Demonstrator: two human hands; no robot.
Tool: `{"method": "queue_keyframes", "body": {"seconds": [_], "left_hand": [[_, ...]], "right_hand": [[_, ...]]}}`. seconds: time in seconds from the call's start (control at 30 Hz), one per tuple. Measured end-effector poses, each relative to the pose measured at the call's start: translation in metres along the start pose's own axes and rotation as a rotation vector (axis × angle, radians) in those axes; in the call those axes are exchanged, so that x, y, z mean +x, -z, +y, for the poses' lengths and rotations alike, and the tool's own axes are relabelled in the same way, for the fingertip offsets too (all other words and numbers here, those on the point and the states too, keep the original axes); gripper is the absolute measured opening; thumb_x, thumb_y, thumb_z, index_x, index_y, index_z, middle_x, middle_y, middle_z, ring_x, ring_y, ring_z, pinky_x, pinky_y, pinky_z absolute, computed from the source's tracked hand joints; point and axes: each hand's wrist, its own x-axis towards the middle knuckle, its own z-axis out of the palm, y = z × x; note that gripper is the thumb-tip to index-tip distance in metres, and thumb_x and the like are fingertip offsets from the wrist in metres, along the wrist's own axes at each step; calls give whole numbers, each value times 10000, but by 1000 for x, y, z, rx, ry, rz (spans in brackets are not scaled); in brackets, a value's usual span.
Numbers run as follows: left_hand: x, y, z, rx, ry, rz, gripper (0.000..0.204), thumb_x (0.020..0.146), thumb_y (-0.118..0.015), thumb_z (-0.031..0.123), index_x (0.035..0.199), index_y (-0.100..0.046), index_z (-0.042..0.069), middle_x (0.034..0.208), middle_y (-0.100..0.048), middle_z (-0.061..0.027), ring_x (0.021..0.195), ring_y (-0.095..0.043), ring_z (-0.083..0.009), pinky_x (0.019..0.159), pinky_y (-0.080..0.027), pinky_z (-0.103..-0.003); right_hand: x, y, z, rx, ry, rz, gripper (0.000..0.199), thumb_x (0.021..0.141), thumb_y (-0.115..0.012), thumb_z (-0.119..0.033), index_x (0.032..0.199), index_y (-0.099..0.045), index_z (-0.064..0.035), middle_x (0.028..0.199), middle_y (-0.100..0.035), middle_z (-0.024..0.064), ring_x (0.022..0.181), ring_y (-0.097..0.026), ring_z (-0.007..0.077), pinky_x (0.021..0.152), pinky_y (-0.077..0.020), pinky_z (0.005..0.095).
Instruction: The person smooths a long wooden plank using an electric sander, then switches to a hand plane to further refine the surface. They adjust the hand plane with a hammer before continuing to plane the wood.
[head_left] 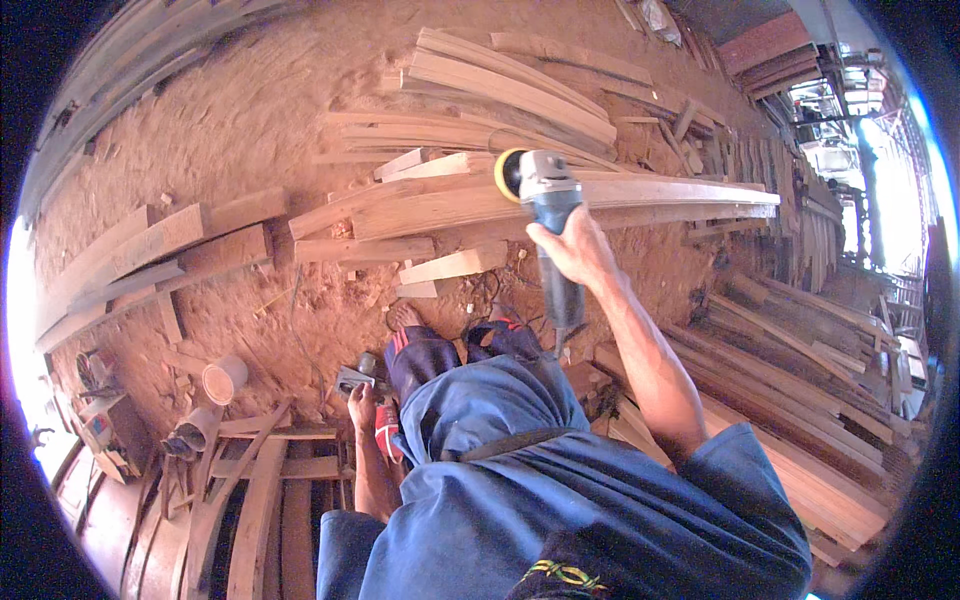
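Note:
My right hand (pixel 580 248) is wrapped round the body of a blue-and-grey angle grinder (pixel 552 205), held out in front of me. Its grey head points away, and a yellow disc (pixel 508 175) faces left, over or against a long wooden plank (pixel 430 212); whether they touch is hard to tell. Down at my left side, my left hand (pixel 362 405) closes at a red power tool (pixel 387 432) with a grey metal head (pixel 352 380). The fingers of that hand are only partly visible.
Stacked boards (pixel 510 85) lie beyond the plank, and more timber (pixel 150 245) lies at left. Piled planks (pixel 790 460) fill the right side. A white bucket (pixel 225 378) stands at lower left by wooden slats (pixel 255 500). Short wood blocks (pixel 455 265) lie near my feet on reddish ground.

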Motion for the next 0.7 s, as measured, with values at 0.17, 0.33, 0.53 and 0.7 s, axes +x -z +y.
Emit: {"method": "queue_keyframes", "body": {"seconds": [0.17,0.33,0.53,0.7], "left_hand": [[-10,-4,-17,-126,-69,0,507,1011,-669,324,1274,-624,-106,993,-716,-127,812,-672,-176,711,-554,-306],[-16,-5,-25,-165,79,-7,501,1015,-668,330,1309,-610,-72,867,-671,-58,714,-606,-105,595,-489,-245],[-20,3,-37,-173,-11,-1,430,997,-671,318,1202,-675,-60,902,-698,-53,725,-628,-111,607,-504,-268],[-9,10,-34,169,-46,-59,414,996,-652,311,1176,-676,-60,973,-735,-100,794,-686,-170,648,-546,-318]], "right_hand": [[-15,-29,-77,-63,51,-74,845,849,-751,-480,1271,-450,188,1045,-678,404,1034,-678,536,928,-548,563],[-23,-55,-125,-109,272,-117,823,892,-701,-499,1218,-460,216,1005,-674,410,975,-690,539,900,-552,578],[-28,-73,-166,-89,271,-250,774,873,-712,-492,1224,-484,158,1007,-688,387,988,-692,531,901,-558,580],[-24,-55,-123,-67,200,-142,723,866,-721,-488,1184,-543,136,963,-693,372,967,-698,525,860,-569,581]]}}
